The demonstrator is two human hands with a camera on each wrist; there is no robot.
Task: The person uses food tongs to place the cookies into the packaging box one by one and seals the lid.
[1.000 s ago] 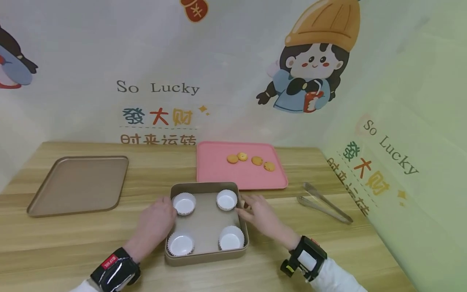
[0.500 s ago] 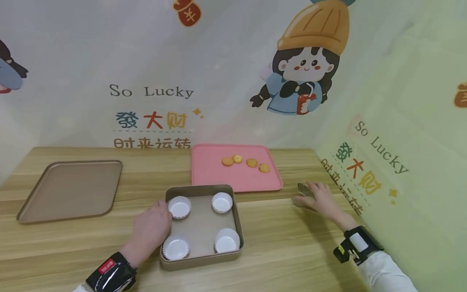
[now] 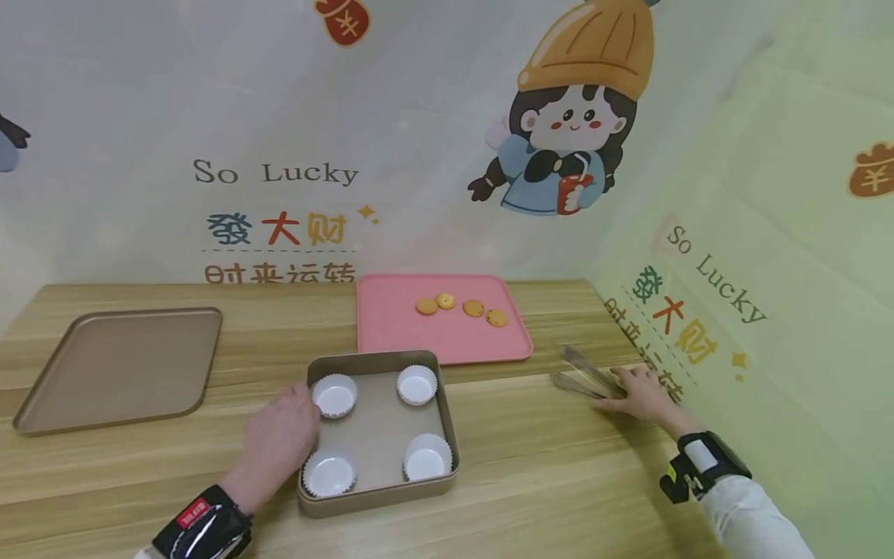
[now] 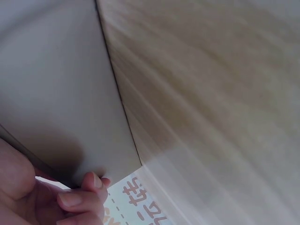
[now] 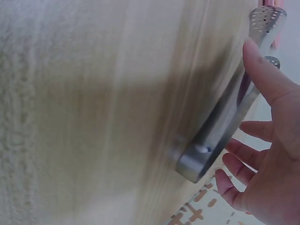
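My left hand [image 3: 282, 431] holds the left rim of a deep, bronze-coloured square baking pan [image 3: 380, 435], its thumb and fingers on either side of the edge in the left wrist view. White paper baking cups [image 3: 334, 396] stand at the pan's corners. Over to the right, my right hand [image 3: 642, 400] reaches over metal tongs [image 3: 578, 359] lying on the table. In the right wrist view, the thumb [image 5: 258, 70] stretches across the tongs near their perforated tips, while the other fingers are spread and loosely bent beside them.
Behind the pan lies a pink tray [image 3: 391, 326] bearing several small round cookies [image 3: 473, 308]. A flat bronze-coloured baking tray [image 3: 126, 373] is at the left of the wooden table [image 3: 531, 466]. Printed cloth walls [image 3: 419, 155] rise along the table's back and right side.
My right hand has left the pan's right side and moved right to the tongs, then along them toward their near end. My left hand stays on the pan rim. The head view has turned slightly right.
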